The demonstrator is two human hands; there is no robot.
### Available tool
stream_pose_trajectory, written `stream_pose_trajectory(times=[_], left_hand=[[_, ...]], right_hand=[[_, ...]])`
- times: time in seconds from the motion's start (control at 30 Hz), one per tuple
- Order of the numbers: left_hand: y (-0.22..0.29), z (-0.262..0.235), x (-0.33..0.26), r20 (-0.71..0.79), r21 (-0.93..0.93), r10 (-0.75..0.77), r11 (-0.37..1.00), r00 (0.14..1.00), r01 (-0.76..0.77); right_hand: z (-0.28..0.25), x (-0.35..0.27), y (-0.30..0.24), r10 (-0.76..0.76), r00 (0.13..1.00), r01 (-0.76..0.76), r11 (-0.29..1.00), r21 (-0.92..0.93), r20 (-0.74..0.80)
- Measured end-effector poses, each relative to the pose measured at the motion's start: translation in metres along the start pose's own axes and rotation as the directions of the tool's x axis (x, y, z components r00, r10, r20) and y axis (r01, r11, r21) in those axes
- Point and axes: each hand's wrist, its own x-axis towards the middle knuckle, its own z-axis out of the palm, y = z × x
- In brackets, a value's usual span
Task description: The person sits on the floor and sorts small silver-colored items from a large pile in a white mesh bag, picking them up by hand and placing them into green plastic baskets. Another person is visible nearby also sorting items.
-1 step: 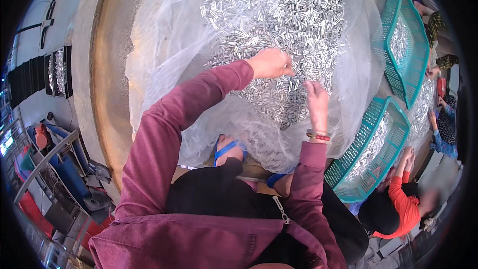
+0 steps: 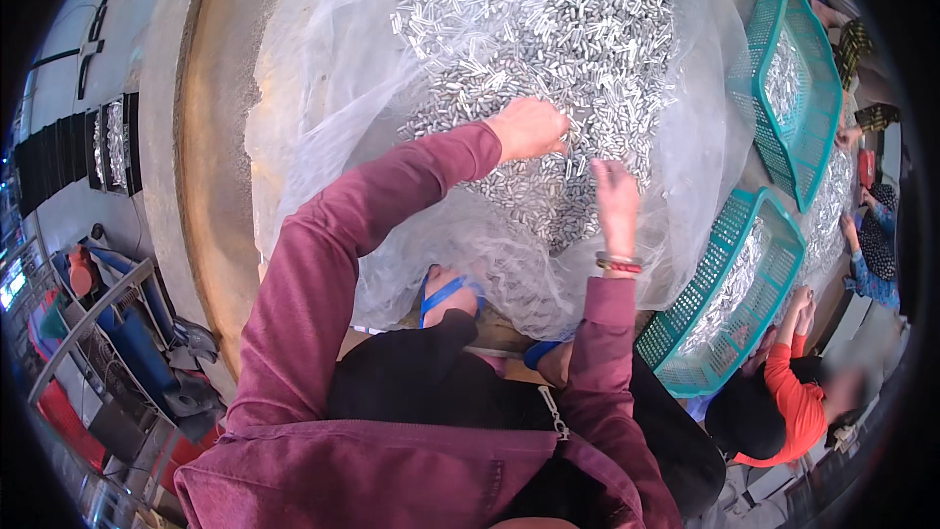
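A large heap of small silvery metal pins (image 2: 529, 29) lies on a sheet of clear plastic (image 2: 470, 255) in front of me. Over the middle of the heap is my left hand (image 2: 532, 127), its fingers pinched together and pointing right. Whatever sits between those fingertips is too small to make out. My right hand (image 2: 617, 198), with a red bracelet at the wrist, hovers over the heap's near right side. Its fingers are curled together, and I cannot make out what they hold, if anything.
Two green plastic baskets (image 2: 725, 299) with silvery pieces stand to the right. Beyond them a person in an orange top (image 2: 788, 407) and other people sit by another silvery heap (image 2: 830, 196). At left runs a concrete ledge (image 2: 201, 137), with cluttered equipment (image 2: 127, 323) past it.
Both hands have shifted very slightly to the left over the pins. Their fingers stay drawn together.
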Motion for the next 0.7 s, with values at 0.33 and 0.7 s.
stream_pose_trajectory(times=[0.33, 0.7], left_hand=[[-0.017, 0.005, -0.010, 0.024, -0.226, -0.167, 0.959, 0.986, 0.168], [-0.020, -0.045, -0.036, 0.160, -0.972, -0.073, -0.187, 0.984, 0.144]], right_hand=[[0.020, 0.008, -0.012, 0.003, 0.957, -0.163, 0.830, 0.533, 0.289], [-0.014, 0.014, -0.023, 0.071, 0.915, -0.360, 0.590, 0.722, 0.398]])
